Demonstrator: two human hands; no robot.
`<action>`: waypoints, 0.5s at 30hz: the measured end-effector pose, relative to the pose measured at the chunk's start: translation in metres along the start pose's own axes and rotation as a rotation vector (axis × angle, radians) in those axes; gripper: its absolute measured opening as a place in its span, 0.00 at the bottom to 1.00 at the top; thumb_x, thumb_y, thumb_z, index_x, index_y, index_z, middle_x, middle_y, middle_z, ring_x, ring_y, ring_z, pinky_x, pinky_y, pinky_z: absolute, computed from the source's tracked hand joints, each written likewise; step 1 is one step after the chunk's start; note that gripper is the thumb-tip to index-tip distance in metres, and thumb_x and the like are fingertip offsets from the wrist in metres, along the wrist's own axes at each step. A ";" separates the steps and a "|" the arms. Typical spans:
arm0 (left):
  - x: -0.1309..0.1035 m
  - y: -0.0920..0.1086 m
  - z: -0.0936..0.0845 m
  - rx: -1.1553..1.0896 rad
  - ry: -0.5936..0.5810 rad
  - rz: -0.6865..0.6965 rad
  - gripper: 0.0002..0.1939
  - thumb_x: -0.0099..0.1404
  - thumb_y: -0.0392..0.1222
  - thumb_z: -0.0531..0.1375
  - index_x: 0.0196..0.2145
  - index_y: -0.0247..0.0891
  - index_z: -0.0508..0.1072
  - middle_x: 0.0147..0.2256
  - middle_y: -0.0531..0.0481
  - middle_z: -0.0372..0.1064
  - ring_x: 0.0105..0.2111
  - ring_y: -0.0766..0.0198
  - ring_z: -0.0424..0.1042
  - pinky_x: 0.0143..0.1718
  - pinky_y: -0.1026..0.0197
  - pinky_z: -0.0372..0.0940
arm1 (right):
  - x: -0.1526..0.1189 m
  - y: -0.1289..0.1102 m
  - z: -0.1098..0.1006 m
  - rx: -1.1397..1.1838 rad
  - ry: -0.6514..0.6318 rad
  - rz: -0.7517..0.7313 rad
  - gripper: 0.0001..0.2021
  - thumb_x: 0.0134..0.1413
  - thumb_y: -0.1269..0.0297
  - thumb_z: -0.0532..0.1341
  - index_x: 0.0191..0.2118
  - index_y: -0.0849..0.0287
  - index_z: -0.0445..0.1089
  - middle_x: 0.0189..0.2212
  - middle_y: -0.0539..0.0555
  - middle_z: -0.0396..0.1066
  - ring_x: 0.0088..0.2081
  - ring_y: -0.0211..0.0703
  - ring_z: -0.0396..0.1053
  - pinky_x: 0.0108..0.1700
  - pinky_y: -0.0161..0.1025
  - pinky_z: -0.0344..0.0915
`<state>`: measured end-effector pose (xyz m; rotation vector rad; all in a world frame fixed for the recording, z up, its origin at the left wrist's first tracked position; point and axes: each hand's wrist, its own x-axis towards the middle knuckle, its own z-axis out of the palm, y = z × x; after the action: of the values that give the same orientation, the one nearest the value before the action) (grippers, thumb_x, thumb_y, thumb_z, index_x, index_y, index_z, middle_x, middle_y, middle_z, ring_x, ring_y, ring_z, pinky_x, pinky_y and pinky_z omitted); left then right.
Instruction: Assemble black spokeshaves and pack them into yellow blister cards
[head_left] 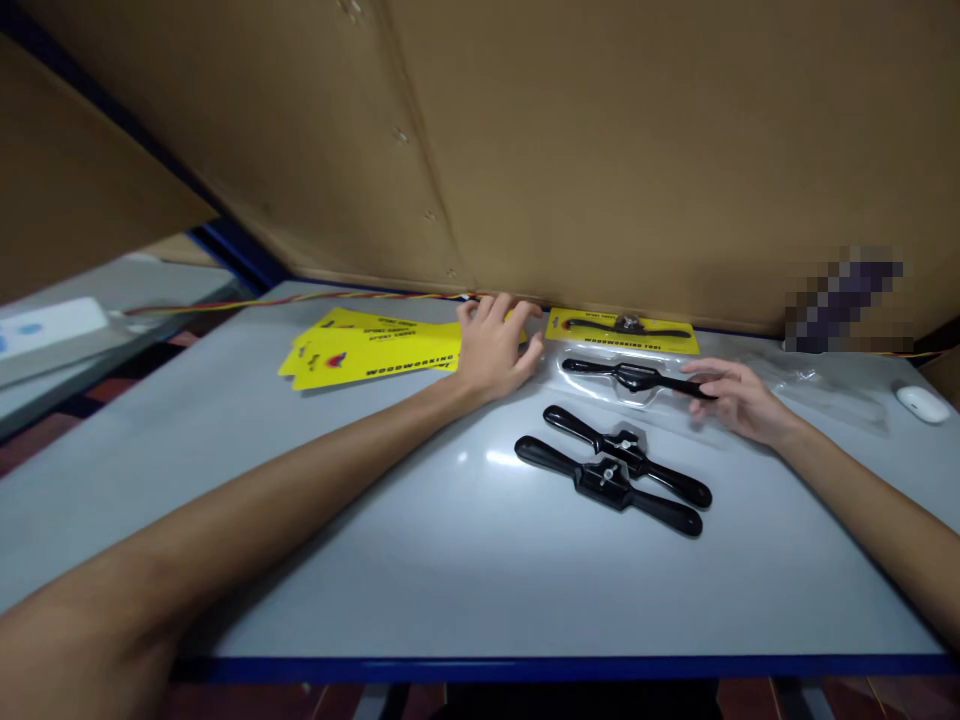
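Observation:
My left hand (499, 345) rests with fingers spread on the right end of several fanned yellow cards (360, 350) printed "WOODWORKING". My right hand (739, 400) has its thumb and fingers closed round the right handle of a black spokeshave (637, 376), which lies over a clear plastic package (592, 392). Behind it is a yellow card (574, 333) with another dark tool shown on it. Nearer to me, two more black spokeshaves (626, 452) (606, 485) lie side by side at a slant on the grey table.
Crumpled clear plastic bags (832, 395) and a white rounded case (922, 404) lie at the right. A brown board (600, 150) stands along the grey table's (465, 590) back edge, with a twisted red and yellow wire (322, 297). A white box (56, 335) is far left.

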<state>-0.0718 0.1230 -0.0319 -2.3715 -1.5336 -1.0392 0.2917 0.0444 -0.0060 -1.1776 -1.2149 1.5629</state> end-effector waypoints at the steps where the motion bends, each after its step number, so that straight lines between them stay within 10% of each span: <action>1: 0.001 -0.003 -0.001 0.056 -0.044 -0.003 0.22 0.69 0.52 0.52 0.51 0.39 0.75 0.53 0.35 0.73 0.56 0.40 0.68 0.59 0.35 0.58 | 0.000 0.000 -0.001 0.038 0.026 -0.010 0.15 0.45 0.66 0.74 0.43 0.56 0.82 0.36 0.55 0.82 0.29 0.43 0.77 0.34 0.43 0.76; 15: 0.003 -0.011 -0.003 0.274 -0.368 -0.083 0.35 0.69 0.56 0.49 0.66 0.36 0.72 0.63 0.30 0.68 0.66 0.30 0.62 0.68 0.23 0.48 | 0.003 0.004 0.003 0.137 0.051 -0.058 0.12 0.49 0.61 0.71 0.41 0.54 0.85 0.47 0.54 0.82 0.34 0.45 0.76 0.41 0.47 0.77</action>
<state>-0.0817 0.1289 -0.0308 -2.4096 -1.7693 -0.3796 0.2875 0.0457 -0.0098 -1.0781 -1.0815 1.5390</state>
